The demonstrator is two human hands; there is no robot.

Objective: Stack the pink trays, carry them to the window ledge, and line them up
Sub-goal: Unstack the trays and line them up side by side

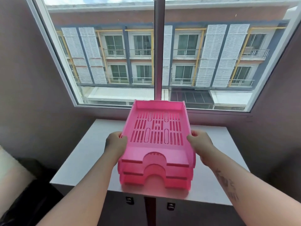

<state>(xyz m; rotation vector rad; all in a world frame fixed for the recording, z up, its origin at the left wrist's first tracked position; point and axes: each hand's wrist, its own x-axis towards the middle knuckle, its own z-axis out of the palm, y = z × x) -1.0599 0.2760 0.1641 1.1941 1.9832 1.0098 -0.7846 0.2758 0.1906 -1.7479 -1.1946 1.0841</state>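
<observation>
A stack of three pink slotted trays (pixel 156 144) is in the middle of the view, above the white window ledge (pixel 84 154). The top tray is tilted up at its far end, towards the glass. My left hand (pixel 116 143) grips the stack's left side wall. My right hand (pixel 201 142) grips the right side wall. The near ends of the lower trays sit close to the ledge's front edge; I cannot tell whether they touch it.
A large window (pixel 114 54) with a white centre post (pixel 159 51) rises behind the ledge. Brown walls close in on both sides. Cabinet doors with two small dark handles (pixel 129 200) lie below the ledge. Something dark and a pale cushion sit at the lower left.
</observation>
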